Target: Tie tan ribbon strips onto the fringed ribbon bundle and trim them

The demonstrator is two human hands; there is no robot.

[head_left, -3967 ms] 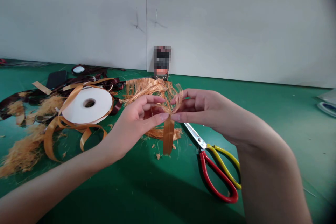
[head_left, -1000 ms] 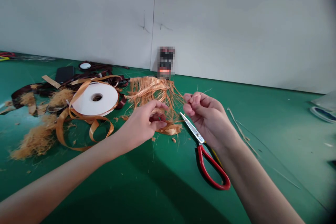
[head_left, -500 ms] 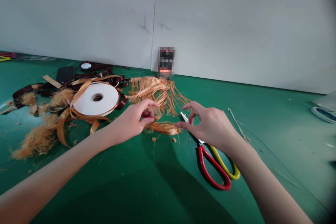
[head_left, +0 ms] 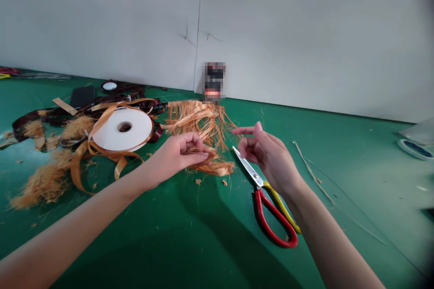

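My left hand (head_left: 181,153) is closed, thumb and fingers pinching a frayed ribbon strip (head_left: 212,153) whose tan strands poke out past the fingertips. Just below it on the green table lies another bundle of frayed tan ribbon (head_left: 219,169). My right hand (head_left: 262,153) hovers over the scissors, index finger stretched out to the left and other fingers partly curled, with nothing visible in it. The scissors (head_left: 259,183) lie with blades together, one handle red and one yellow. Behind both hands a row of fringed tan ribbon strips (head_left: 193,117) is spread out.
At left stands a white ribbon spool (head_left: 135,133) with loose tan ribbon around it. Fluffy thread scraps (head_left: 44,180), dark ribbon and a black flat object (head_left: 83,96) lie nearby. A pixelated box (head_left: 213,82) leans on the white wall panel (head_left: 288,31).
My left hand has closed on a frayed ribbon strip and lifted it slightly. My right hand has turned and moved away from the bundle on the table, thumb now raised.
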